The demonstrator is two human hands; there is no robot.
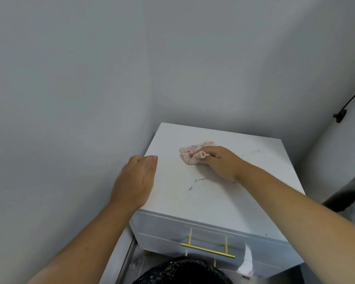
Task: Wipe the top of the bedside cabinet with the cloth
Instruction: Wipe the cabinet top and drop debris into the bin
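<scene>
Here's the bedside cabinet [193, 201], a boxy white unit tucked into the corner of two plain grey walls [70, 78], its top a smooth, flat, matte slab with squared edges. The top runs away from the camera toward the back wall, a little skewed to the right. The surface shows grime: a thin dark squiggle and specks [197, 182] near the middle, fainter scuffs [252, 152] toward the far right.

The cloth [190, 153] sits on the top, in the far half, slightly left of centre. It's a soft, crumpled wad, pale pink with small red and dark flecks, bunched into folds rather than spread flat; its long axis runs roughly left to right across the top. The right hand [219, 162] lies over its right end, fingers [203, 152] curled and closed around a fold of the fabric, pressing it onto the surface.

The left hand [134, 181] rests palm down on the cabinet's left edge, fingers held together and wrapped over the side, thumb [152, 162] lying along the top.

Down front, a drawer face carries a slim brushed-gold bar handle [208, 250], running horizontally. Below it bulges a glossy, crinkled black bag [182, 271]. A black cable [348, 103] hangs on the right-hand wall.
</scene>
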